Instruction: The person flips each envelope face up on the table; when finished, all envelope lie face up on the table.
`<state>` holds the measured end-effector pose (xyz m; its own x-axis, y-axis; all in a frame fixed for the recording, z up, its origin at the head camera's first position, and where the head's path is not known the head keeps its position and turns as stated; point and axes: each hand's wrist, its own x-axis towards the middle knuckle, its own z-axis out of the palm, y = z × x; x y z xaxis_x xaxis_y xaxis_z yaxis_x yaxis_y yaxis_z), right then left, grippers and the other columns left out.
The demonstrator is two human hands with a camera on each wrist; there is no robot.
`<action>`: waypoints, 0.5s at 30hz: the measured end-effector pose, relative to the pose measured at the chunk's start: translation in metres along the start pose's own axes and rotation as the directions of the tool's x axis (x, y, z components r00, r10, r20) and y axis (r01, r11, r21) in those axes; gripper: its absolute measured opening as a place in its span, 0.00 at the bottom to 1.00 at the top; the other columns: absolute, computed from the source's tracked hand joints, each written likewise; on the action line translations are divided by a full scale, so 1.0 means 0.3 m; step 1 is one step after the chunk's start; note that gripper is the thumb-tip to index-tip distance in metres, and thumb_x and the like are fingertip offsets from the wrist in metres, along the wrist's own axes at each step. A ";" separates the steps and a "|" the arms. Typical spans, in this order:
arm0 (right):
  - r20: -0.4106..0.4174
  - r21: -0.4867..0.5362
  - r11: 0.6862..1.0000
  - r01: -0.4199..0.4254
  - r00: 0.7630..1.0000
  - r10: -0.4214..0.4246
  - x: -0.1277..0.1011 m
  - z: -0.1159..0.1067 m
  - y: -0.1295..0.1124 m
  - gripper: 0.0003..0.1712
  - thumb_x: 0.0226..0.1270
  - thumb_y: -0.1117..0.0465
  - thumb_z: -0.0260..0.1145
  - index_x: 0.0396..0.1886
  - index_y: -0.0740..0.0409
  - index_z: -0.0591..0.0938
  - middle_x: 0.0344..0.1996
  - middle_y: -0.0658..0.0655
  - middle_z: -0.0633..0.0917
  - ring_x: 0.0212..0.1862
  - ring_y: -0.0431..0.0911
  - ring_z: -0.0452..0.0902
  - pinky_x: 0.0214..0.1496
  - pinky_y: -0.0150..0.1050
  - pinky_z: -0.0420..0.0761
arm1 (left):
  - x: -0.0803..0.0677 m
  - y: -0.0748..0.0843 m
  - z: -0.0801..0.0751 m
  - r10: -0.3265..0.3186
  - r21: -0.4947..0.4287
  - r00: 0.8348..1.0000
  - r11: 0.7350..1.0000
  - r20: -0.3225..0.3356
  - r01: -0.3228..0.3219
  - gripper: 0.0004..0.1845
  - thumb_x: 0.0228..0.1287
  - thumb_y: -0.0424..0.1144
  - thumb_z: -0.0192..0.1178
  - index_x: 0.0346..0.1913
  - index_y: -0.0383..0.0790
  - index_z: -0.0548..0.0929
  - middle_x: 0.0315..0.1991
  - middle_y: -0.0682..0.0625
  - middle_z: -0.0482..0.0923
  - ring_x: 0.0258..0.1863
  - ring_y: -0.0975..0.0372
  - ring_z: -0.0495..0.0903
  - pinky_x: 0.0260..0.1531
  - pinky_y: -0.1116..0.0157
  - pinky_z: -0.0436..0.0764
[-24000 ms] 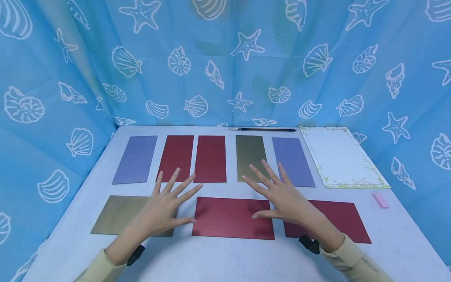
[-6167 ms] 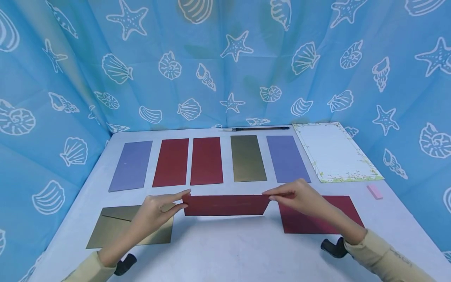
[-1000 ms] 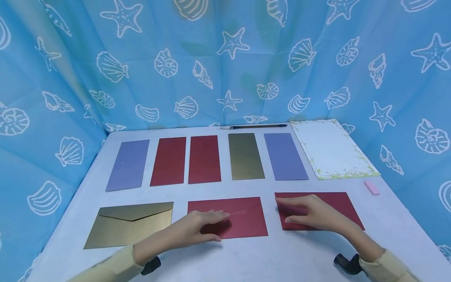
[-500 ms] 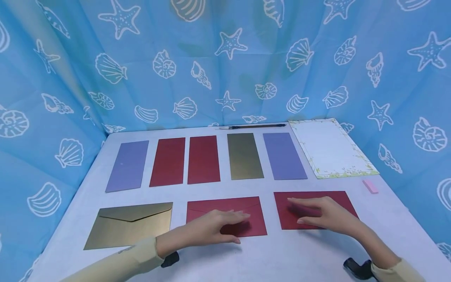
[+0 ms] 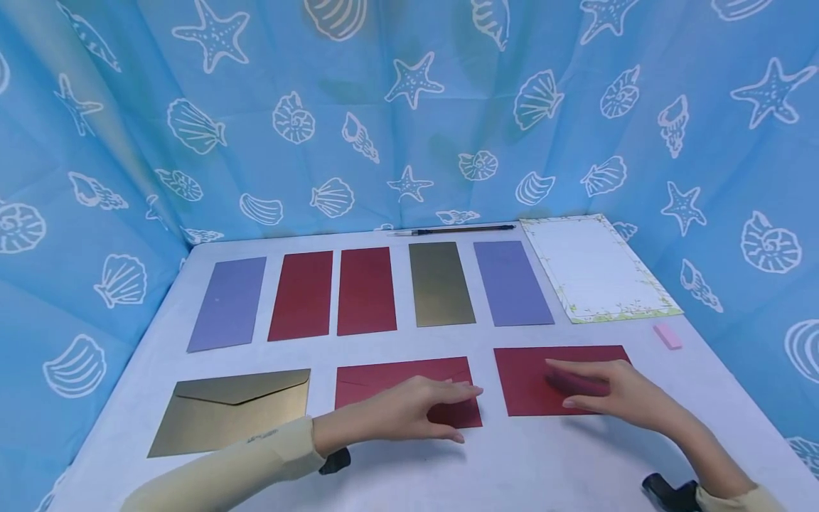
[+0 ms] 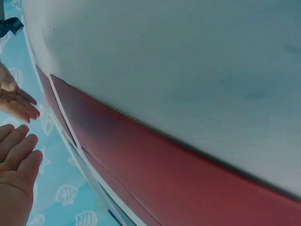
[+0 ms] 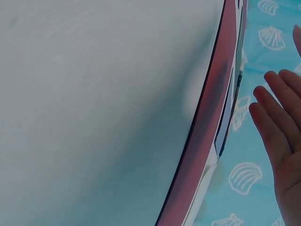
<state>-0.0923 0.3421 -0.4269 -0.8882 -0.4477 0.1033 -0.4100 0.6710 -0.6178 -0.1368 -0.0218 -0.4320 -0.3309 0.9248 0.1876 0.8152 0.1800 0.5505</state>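
A person's two hands reach over a pale tabletop [image 5: 544,462] hung round with blue cloth printed with shells and starfish. The left hand [image 5: 399,412], low in the middle of the frame, lies flat with fingers straight over the middle red envelope [image 5: 384,377], which sits flap side up; it holds nothing. The right hand [image 5: 614,391], lower right of the frame, has its fingers stretched out over the right red envelope [image 5: 525,380], which lies plain side up; it holds nothing, and whether the fingertips touch the paper I cannot tell. At lower left lies a gold envelope [image 5: 230,409], flap side up. Across the middle of the frame runs a row of five upright envelopes: lilac, red, red, gold, lilac. To their right lies a sheet of bordered letter paper [image 5: 595,267], with a small pink eraser [image 5: 667,336] just below it. A dark pen [image 5: 454,230] lies along the far edge.
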 end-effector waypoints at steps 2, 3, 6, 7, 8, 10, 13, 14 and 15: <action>0.008 0.009 1.000 -0.023 1.000 0.023 -0.007 -0.007 0.004 0.34 0.57 0.51 0.73 0.64 0.53 0.77 0.53 0.58 0.83 0.50 0.50 0.77 0.39 0.35 0.82 | 0.015 0.001 0.000 0.005 -0.004 1.000 1.000 0.007 -0.005 0.35 0.62 0.50 0.65 0.70 0.41 0.69 0.64 0.53 0.73 0.64 0.67 0.68 0.60 0.71 0.67; 0.012 0.013 0.999 -0.037 0.999 0.037 -0.011 -0.010 0.005 0.34 0.57 0.51 0.73 0.64 0.53 0.77 0.53 0.59 0.82 0.49 0.51 0.77 0.39 0.34 0.82 | 0.022 0.002 -0.001 0.007 -0.006 1.000 1.000 0.012 -0.007 0.35 0.62 0.50 0.65 0.70 0.41 0.69 0.64 0.53 0.72 0.64 0.68 0.68 0.60 0.71 0.67; 0.009 0.000 0.997 -0.075 0.997 0.075 -0.025 -0.022 0.009 0.34 0.57 0.50 0.73 0.64 0.51 0.77 0.53 0.58 0.82 0.49 0.51 0.77 0.39 0.33 0.82 | 0.042 0.002 0.001 0.005 -0.013 1.000 1.000 0.028 -0.005 0.36 0.62 0.51 0.65 0.70 0.42 0.69 0.65 0.54 0.71 0.64 0.70 0.67 0.59 0.72 0.66; 0.005 -0.006 0.997 -0.083 0.997 0.083 -0.030 -0.027 0.010 0.34 0.57 0.49 0.73 0.64 0.50 0.78 0.53 0.58 0.83 0.49 0.50 0.77 0.38 0.33 0.82 | 0.049 0.001 0.004 0.009 -0.013 0.999 1.000 0.033 -0.008 0.36 0.62 0.51 0.65 0.70 0.42 0.68 0.65 0.54 0.71 0.64 0.71 0.66 0.59 0.73 0.66; 0.001 -0.015 0.996 -0.089 0.996 0.089 -0.035 -0.032 0.012 0.34 0.57 0.49 0.73 0.63 0.49 0.78 0.53 0.58 0.83 0.49 0.48 0.77 0.38 0.33 0.82 | 0.055 0.002 0.006 0.013 -0.012 0.999 1.000 0.037 -0.013 0.36 0.62 0.52 0.65 0.70 0.42 0.68 0.65 0.54 0.71 0.65 0.71 0.66 0.59 0.73 0.66; -0.012 -0.032 0.995 -0.096 0.995 0.095 -0.044 -0.039 0.017 0.33 0.56 0.48 0.73 0.63 0.49 0.78 0.53 0.57 0.83 0.48 0.45 0.77 0.38 0.33 0.82 | 0.068 0.002 0.012 0.022 -0.011 0.999 1.000 0.043 -0.022 0.36 0.62 0.51 0.65 0.70 0.42 0.69 0.65 0.54 0.71 0.65 0.72 0.65 0.59 0.74 0.66; -0.014 -0.039 0.993 -0.114 0.993 0.113 -0.053 -0.047 0.026 0.33 0.56 0.48 0.73 0.63 0.48 0.78 0.53 0.58 0.83 0.49 0.43 0.77 0.39 0.33 0.82 | 0.087 0.003 0.021 0.026 -0.005 0.998 1.000 0.055 -0.026 0.35 0.62 0.51 0.64 0.70 0.42 0.69 0.65 0.54 0.71 0.65 0.73 0.65 0.59 0.75 0.65; -0.012 -0.040 0.992 -0.122 0.993 0.121 -0.056 -0.050 0.029 0.34 0.56 0.48 0.73 0.63 0.49 0.78 0.53 0.58 0.83 0.49 0.43 0.77 0.39 0.33 0.82 | 0.094 0.004 0.023 0.026 -0.002 0.998 1.000 0.062 -0.026 0.35 0.62 0.52 0.64 0.70 0.42 0.68 0.66 0.54 0.71 0.65 0.73 0.65 0.59 0.76 0.65; -0.009 -0.040 0.991 -0.130 0.992 0.130 -0.058 -0.052 0.032 0.34 0.56 0.48 0.73 0.63 0.49 0.78 0.53 0.58 0.83 0.50 0.44 0.77 0.39 0.34 0.82 | 0.100 0.004 0.026 0.025 -0.004 0.997 1.000 0.069 -0.025 0.35 0.62 0.51 0.64 0.70 0.42 0.68 0.66 0.54 0.71 0.65 0.73 0.65 0.58 0.76 0.65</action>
<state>-0.0839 0.3655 -0.4225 -0.9356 -0.3517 0.0291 -0.2991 0.7465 -0.5943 -0.1419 0.0088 -0.4321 -0.2770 0.9499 0.1446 0.8210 0.1558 0.5493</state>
